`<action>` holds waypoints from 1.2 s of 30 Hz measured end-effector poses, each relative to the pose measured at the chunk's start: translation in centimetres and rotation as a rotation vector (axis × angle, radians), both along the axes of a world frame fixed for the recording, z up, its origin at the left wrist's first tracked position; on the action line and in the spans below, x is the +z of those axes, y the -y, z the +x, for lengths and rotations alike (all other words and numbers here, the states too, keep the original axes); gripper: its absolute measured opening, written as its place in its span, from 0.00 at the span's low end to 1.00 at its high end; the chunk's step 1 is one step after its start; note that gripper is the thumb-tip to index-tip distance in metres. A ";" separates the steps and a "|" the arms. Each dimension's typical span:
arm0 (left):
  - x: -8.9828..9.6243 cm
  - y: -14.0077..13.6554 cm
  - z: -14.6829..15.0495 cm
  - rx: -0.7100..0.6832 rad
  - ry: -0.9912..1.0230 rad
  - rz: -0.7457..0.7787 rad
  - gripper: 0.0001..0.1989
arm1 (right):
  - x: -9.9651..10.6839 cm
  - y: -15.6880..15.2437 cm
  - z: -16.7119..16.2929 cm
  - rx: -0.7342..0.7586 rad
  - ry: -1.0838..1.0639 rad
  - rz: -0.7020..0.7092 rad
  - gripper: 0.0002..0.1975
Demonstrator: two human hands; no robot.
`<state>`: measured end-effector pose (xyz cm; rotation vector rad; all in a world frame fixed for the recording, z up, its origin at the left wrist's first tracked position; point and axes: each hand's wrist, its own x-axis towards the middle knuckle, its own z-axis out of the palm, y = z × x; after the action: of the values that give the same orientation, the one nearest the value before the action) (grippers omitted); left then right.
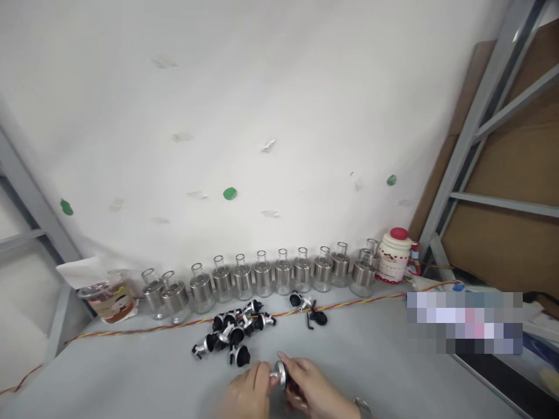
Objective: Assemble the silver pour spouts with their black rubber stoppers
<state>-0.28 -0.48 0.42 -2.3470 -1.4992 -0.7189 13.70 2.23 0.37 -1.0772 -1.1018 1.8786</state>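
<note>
Near the front of the grey table, my right hand is closed around the black side of a silver-and-black bottle pourer. My left hand grips the silver end of the same pourer from the other side, its fingers bent. The fingers partly cover the piece. Just beyond my left hand lies a loose pile of similar pourers, with one pourer at its near edge. Farther right are another pourer and a black round part, with a small bent black piece beside it.
Several glass bottles with steel bands stand in a row along the white wall. A twisted red-yellow cord crosses the table. A cream jar with a red lid stands right, a plastic tub left. Metal shelf posts flank the table.
</note>
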 end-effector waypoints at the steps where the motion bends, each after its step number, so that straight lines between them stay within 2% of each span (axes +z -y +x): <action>1: -0.4 0.0 0.1 0.027 0.044 -0.061 0.20 | 0.0 0.0 0.0 -0.018 0.036 0.037 0.27; 5: -1.3 -0.1 0.5 0.075 0.395 -0.400 0.20 | 0.2 0.2 0.3 -0.023 0.230 0.259 0.26; 9: -0.3 -0.5 0.8 0.073 0.900 -0.821 0.25 | 0.6 0.9 0.9 -0.050 0.526 0.544 0.20; 11: 0.3 -0.9 0.9 0.083 1.091 -1.031 0.27 | 0.9 1.2 1.1 -0.020 0.655 0.683 0.17; 13: 0.6 -1.3 0.9 0.077 1.166 -1.208 0.29 | 1.4 1.4 1.4 0.044 0.726 0.815 0.16; 15: 0.5 -1.4 0.9 0.069 1.161 -1.297 0.30 | 1.9 1.3 1.7 0.104 0.745 0.918 0.15; 16: 0.3 -1.3 0.8 0.066 1.138 -1.256 0.30 | 2.2 1.3 1.8 0.121 0.732 0.939 0.15; 18: 0.0 -1.0 0.7 0.056 1.059 -1.045 0.30 | 2.4 1.1 1.9 0.119 0.644 0.876 0.16; 19: -0.1 -0.8 0.5 0.050 0.990 -0.896 0.29 | 2.4 0.9 1.9 0.110 0.565 0.793 0.16; 21: -0.1 -0.3 0.0 0.008 0.808 -0.665 0.25 | 2.1 0.6 1.6 0.108 0.374 0.541 0.18; 24: 0.3 -0.1 -0.6 -0.071 0.382 -0.322 0.20 | 1.4 0.2 1.1 0.182 0.168 0.141 0.24; 27: 1.0 -0.1 -0.8 -0.119 0.132 -0.108 0.18 | 1.3 0.0 0.9 0.217 0.068 -0.070 0.27; 29: 1.3 -0.1 -0.7 -0.127 0.069 -0.041 0.18 | 1.3 0.0 0.9 0.207 0.012 -0.100 0.28; 31: 1.4 -0.1 -0.6 -0.096 0.038 -0.037 0.18 | 1.1 0.0 0.9 0.184 -0.022 -0.058 0.27; 36: 0.5 0.0 -0.5 -0.011 0.107 -0.245 0.16 | -0.2 -0.1 0.4 0.069 0.095 0.104 0.27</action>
<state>-0.76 -0.49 0.95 -2.5305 -1.7088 -0.7099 14.06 2.34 0.12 -1.0916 -1.2914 1.8177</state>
